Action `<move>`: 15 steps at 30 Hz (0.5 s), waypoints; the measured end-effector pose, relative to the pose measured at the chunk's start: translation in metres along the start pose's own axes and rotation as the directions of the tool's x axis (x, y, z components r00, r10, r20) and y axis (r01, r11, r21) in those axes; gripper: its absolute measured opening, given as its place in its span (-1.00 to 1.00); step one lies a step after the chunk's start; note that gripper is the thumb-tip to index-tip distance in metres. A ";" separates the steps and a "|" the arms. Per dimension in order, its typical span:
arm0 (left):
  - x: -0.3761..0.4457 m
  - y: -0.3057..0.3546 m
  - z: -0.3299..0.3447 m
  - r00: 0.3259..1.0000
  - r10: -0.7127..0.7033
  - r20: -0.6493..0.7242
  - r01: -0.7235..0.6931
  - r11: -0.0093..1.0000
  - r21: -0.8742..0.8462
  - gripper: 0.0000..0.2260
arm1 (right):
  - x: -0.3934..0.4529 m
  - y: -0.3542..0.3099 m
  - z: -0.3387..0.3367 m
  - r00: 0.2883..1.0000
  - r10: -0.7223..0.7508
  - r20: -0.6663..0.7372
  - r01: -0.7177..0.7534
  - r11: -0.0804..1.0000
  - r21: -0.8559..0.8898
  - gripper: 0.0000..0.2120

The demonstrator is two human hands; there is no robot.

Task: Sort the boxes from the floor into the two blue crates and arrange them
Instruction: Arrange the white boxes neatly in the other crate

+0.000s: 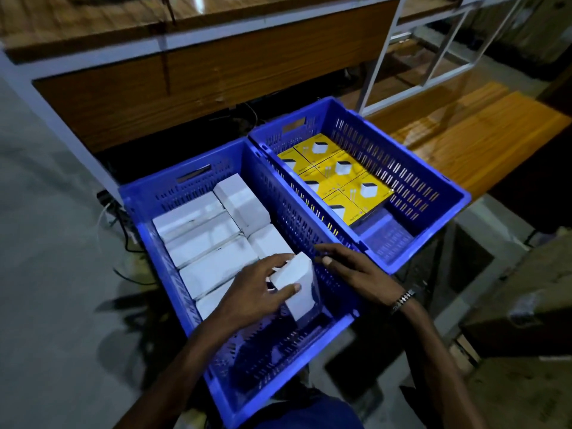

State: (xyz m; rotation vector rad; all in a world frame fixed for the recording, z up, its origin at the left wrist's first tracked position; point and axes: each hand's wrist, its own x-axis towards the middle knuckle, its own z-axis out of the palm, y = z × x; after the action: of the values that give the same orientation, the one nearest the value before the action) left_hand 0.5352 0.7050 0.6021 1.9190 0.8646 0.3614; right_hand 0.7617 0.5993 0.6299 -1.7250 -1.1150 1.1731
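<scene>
So, two blue crates side by side on the floor, touching along their long walls: left crate (198,193) and right crate (433,193).

Left crate holds white boxes (198,239), plain tops, no print readable. I count six lying flat, four in a column along the crate's left wall and two beside them toward the shared wall, plus a seventh box (298,283) tilted, in hand, at the near end against the shared wall.

Left hand (257,292) grips that tilted box, thumb across its top face, fingers curled over its far edge. Right hand (349,270) sits on the shared wall just beside the same box; fingers loosely bent over the rim, holding nothing that I can see. Metal watch (402,300) on the right wrist.

Right crate holds yellow boxes (337,178), six tops visible in two rows, each showing a white cube picture (small text is there but too blurred to read). They fill the far part; the near floor of that crate shows bare.

Behind the crates stands a wooden desk (216,88) with a white frame. Cables (123,230) trail on the floor left of the left crate.
</scene>
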 end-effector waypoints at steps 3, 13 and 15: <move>-0.005 -0.003 -0.018 0.978 -0.180 -0.105 0.119 0.896 -0.427 -0.70 | -0.005 -0.013 0.006 1.000 0.029 0.010 -0.030 0.998 0.054 -0.65; 0.001 -0.007 -0.040 0.854 -0.516 -0.058 0.133 0.326 -0.936 -0.44 | -0.005 -0.037 0.042 0.992 0.079 0.096 -0.107 0.936 0.335 -0.77; -0.002 -0.007 -0.040 0.869 -0.491 0.060 0.240 0.311 -0.920 -0.27 | 0.002 -0.036 0.054 0.980 0.189 0.061 -0.194 0.847 0.494 -0.76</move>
State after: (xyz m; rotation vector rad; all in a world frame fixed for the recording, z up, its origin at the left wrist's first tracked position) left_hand 0.5076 0.7324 0.6157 0.5828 0.9413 0.6255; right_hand 0.7025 0.6194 0.6463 -1.4391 -0.5727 1.4444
